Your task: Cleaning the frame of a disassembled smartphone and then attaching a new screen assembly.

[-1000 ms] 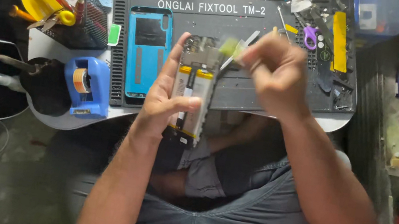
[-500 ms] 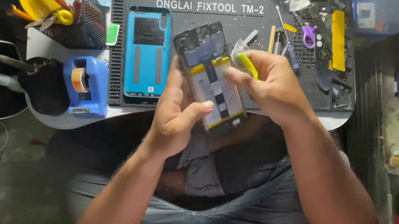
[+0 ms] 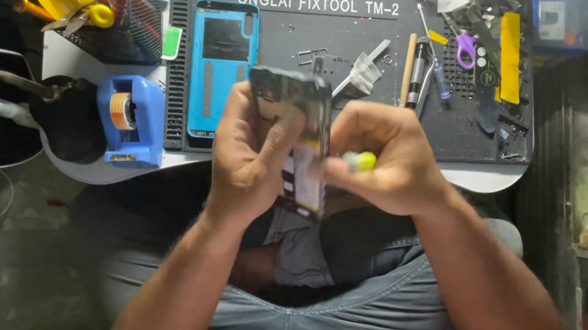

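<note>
The left hand (image 3: 252, 154) grips a slim, dark, opened phone body (image 3: 298, 138) upright above the lap; the right hand (image 3: 386, 160) is closed on a yellow-tipped tool (image 3: 361, 160), mostly hidden. The phone has turned more edge-on. Behind them, a glossy blue back cover (image 3: 216, 68) lies on the ribbed grey worktop (image 3: 378, 44).

Bare forearms and bare hands, left (image 3: 251, 158) and right (image 3: 390, 161); grey-blue denim trousers at six o'clock; pale pink sleeve edge at five o'clock.
</note>
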